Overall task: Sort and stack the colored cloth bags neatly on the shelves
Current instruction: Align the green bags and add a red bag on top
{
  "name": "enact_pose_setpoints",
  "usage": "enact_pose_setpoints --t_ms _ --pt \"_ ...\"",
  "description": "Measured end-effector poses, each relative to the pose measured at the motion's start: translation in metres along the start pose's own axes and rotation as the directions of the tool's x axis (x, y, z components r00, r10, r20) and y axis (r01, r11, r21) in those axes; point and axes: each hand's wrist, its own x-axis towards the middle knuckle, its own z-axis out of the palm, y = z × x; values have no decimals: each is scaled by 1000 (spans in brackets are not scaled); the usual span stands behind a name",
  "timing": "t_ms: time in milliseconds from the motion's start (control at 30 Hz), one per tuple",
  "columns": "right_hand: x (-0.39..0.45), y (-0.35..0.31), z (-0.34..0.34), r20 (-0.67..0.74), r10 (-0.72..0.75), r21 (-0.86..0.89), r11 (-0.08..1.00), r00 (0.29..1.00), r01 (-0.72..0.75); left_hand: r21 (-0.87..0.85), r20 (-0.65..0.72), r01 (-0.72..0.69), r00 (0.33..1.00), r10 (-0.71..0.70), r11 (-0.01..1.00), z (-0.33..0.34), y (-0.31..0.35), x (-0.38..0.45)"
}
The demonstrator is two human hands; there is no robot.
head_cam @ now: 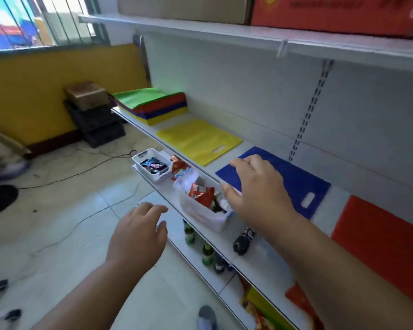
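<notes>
Shelf: white middle shelf (pixel 260 148) runs from far left to near right; we see four lots of cloth bags along it
Stack: mixed stack (pixel 153 104) sits at the far left end; green on top, then red, blue and yellow layers below; edges roughly squared
Yellow bag: yellow bag (pixel 198 139) lies flat just beside the stack, its handle slot toward the front edge
Blue bag: blue bag (pixel 296 179) lies flat next along, apart from the yellow one; handle slot at its near right corner
Red bag: red bag (pixel 382 244) lies flat at the near right, a strip of bare shelf between it and the blue one
Right hand: our right hand (pixel 255 186) reaches over the blue bag's front left corner; fingers spread and loosely curled, holding nothing; we cannot tell whether the fingertips touch the cloth
Left hand: our left hand (pixel 136 232) hangs in front of the shelves over the floor, palm down, fingers apart, empty
Lower shelf: small basket (pixel 153 164) of dark wrapped sweets at the left; larger tub (pixel 200 203) of red snack packets beside it, partly behind our right hand
Bottom shelf: bottles (pixel 208 251) stand in a row
Top shelf: red carton (pixel 339 13) and a brown box (pixel 184 7) overhead
Sharpness: frame is somewhat blurred
</notes>
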Motion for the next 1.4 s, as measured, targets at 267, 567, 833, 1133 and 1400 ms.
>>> enact_pose_setpoints --t_ms 267,567,833,1133,1400 --pt "176 -97 98 122 -198 91 978 973 187 56 -53 197 980 -194 979 -23 -133 99" --pt "321 -215 217 115 -189 129 976 975 174 13 -65 260 964 -258 966 -23 -306 216" --pt "421 -266 272 62 109 122 986 992 -116 -50 7 76 997 -76 996 -30 -426 370" --pt "510 -229 319 16 370 -118 923 929 -366 -201 53 -111 991 124 973 42 -450 542" --pt "575 -218 345 -77 526 -235 816 847 -528 -214 138 -259 947 292 942 66 -472 658"
